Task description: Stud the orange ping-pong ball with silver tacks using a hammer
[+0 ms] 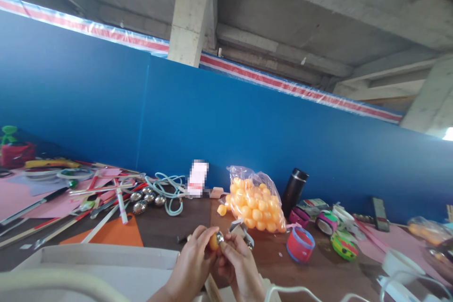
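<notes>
Low in the middle of the view, my left hand [193, 260] pinches a small orange ball [213, 242] between thumb and fingers. Against its right side sits a shiny silver ball-like piece [220, 237], held by the fingertips of my right hand [241, 260]. The two hands are close together, and the fingers hide part of both pieces. Just behind them on the brown table [198, 217] stands a clear plastic bag [255, 200] full of orange balls. One loose orange ball [222, 210] lies beside the bag.
Several silver balls [140, 206] and a pale blue cord [170, 184] lie left of the hands. Sticks and papers cover the far left, behind a white box [106, 257]. On the right are a black bottle [294, 188], a red-and-blue tape roll [300, 244] and a green toy [344, 245].
</notes>
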Demonstrator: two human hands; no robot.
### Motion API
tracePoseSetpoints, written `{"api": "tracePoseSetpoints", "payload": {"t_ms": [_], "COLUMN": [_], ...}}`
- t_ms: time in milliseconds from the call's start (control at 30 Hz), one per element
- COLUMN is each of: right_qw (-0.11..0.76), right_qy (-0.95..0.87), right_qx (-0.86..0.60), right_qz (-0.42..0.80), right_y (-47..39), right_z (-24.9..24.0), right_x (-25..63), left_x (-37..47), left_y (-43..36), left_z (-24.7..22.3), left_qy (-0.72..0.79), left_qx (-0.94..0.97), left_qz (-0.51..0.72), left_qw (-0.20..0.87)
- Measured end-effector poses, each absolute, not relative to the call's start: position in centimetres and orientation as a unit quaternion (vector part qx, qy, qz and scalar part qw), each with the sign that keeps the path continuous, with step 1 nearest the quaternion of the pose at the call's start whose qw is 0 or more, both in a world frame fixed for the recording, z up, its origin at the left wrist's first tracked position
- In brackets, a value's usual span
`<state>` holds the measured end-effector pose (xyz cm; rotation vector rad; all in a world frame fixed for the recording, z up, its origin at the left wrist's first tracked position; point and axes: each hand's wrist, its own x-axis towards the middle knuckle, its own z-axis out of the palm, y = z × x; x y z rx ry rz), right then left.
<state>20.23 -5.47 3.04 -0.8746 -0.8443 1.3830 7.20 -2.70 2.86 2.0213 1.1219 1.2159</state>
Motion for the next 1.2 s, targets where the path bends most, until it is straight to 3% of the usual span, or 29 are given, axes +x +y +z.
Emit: {"api": "tracePoseSetpoints", "payload": {"t_ms": [200, 400, 733, 967, 1200], "right_qw": [0.609, 0.616, 0.439, 0.333, 0.192], "right_qy": [-0.367, -0.408, -0.6, -0.641, -0.64], "right_qx": [-0.368, -0.419, -0.615, -0.658, -0.731], "right_qz": [0.599, 0.528, 0.262, 0.215, 0.139], "right_y": [-5.7, -6.4, -4.9, -6.1, -6.7], "right_z": [3.6, 4.9, 2.3, 2.3, 2.7], "right_x": [20.2, 20.2, 22.7, 21.6, 20.3], "left_x": [7.5, 7.6, 7.0, 6.8, 6.9], "left_y": [-2.4, -1.5, -0.6, -1.0, -0.8], "left_z": [2.9, 2.3, 2.6, 3.5, 3.4], "left_qy": [0.405, 0.371, 0.339, 0.317, 0.31], "left_qx": [0.705, 0.614, 0.539, 0.439, 0.44], "left_qz": [0.502, 0.564, 0.557, 0.566, 0.563], "left_qw": [0.296, 0.41, 0.534, 0.622, 0.627]}}
